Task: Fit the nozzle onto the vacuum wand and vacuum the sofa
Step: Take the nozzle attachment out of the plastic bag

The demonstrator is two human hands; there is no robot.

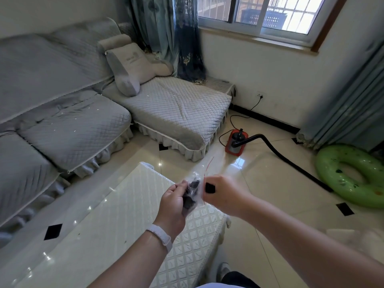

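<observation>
Black part (190, 196) inside clear bag (197, 183) blurred — can't tell if it's the nozzle. Hose (291, 163) end hidden behind right hand (223, 194); sofa (62, 121) cut off at left edge.

A small black nozzle (190, 194) sits inside a clear plastic bag (197, 183), held up in the air. The grey sofa (68, 129) has little white bits on it.

floor (259, 215): glossy cream tile | window (270, 15): barred, daylit | curtains (166, 34): teal | walls (270, 69): white

left hand (173, 201): fingers curled, gripping | right hand (225, 193): fisted, knuckles up
</observation>
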